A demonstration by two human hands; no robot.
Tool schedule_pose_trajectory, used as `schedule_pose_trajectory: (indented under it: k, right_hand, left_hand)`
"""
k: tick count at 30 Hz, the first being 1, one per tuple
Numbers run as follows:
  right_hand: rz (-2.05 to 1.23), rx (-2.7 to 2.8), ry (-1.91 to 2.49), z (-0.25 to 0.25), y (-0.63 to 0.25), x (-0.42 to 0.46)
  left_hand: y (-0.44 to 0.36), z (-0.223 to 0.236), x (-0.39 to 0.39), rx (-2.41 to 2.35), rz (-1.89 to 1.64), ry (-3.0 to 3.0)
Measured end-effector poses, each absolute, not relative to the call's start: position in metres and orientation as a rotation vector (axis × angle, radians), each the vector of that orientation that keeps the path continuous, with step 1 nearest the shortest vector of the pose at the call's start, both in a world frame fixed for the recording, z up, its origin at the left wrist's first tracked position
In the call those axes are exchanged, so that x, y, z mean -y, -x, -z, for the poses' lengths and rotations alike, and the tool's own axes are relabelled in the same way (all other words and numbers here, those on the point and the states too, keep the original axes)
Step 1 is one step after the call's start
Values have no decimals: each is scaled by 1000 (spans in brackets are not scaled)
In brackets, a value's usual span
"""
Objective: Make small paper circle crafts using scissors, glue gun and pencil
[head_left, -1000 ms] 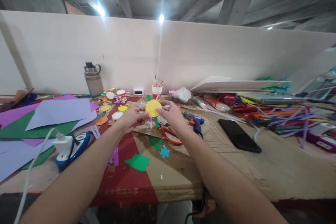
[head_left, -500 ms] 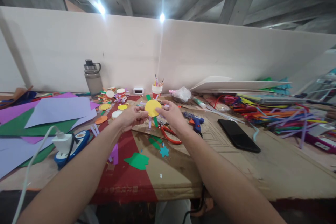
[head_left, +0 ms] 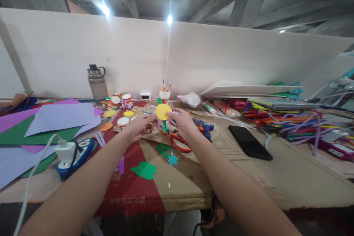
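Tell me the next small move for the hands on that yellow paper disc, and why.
Probably press the loose strips flat against the disc's back. Both the left hand and the right hand pinch the yellow paper disc above the table, with a green strip and purple strips sticking out from behind its edge, so they look freshly attached and unsettled.

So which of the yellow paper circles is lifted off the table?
The yellow circle held between the left hand and right hand, with coloured strips; the other two lie flat, farther left.
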State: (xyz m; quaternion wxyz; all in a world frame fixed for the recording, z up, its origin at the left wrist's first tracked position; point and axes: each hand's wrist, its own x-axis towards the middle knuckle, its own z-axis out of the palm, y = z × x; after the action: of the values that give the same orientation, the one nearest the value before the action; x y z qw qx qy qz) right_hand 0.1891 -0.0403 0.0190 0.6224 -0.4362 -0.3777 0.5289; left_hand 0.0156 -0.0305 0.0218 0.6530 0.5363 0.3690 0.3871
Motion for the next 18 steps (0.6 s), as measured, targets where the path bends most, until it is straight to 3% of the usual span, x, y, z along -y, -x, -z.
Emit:
schedule_pose_trajectory:
  k: [18]
  right_hand:
    - [-1083, 1002, 1049, -17, -187, 40]
  left_hand:
    - [-15, -17, 24, -933, -908, -1329]
